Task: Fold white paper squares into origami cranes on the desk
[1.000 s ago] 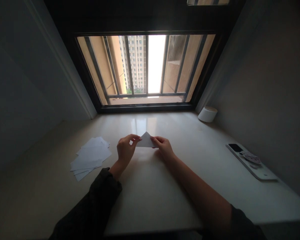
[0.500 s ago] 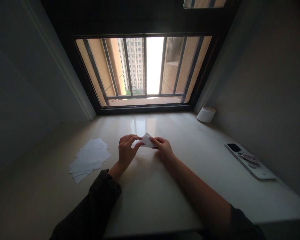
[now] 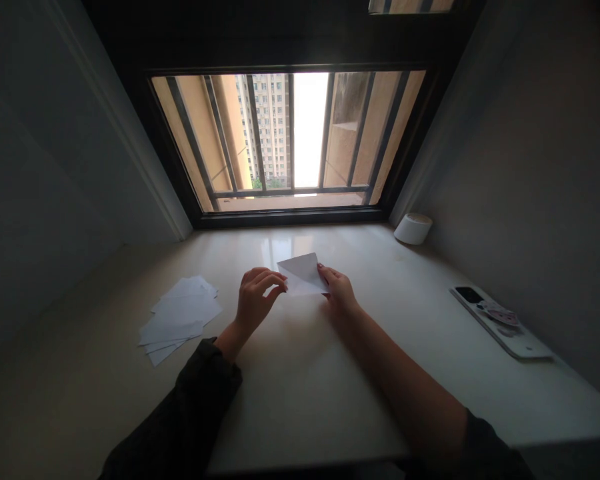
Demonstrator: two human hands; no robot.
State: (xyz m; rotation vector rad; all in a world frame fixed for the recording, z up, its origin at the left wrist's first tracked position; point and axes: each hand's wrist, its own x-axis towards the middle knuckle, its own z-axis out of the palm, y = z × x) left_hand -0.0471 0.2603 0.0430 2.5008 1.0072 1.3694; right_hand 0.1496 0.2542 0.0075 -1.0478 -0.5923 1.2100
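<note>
A folded piece of white paper (image 3: 305, 272) is held up just above the pale sill, with a slanting fold line across it. My right hand (image 3: 339, 287) grips its right edge, thumb on top and fingers partly hidden underneath. At the left edge, my left hand (image 3: 260, 290) is closed in a pinch of thumb and fingertips on the paper. A loose, fanned stack of white paper sheets (image 3: 183, 313) lies to the left of my left hand.
The pale sill (image 3: 300, 387) runs up to a dark-framed, barred window (image 3: 290, 217). At the back right stands a small white rounded object (image 3: 413, 229). A phone in a light case (image 3: 525, 341) lies by the right wall (image 3: 540, 200).
The paper has opened out from a small pointed shape into a wider one. My right hand has shifted right along with its right edge; my left hand has barely moved.
</note>
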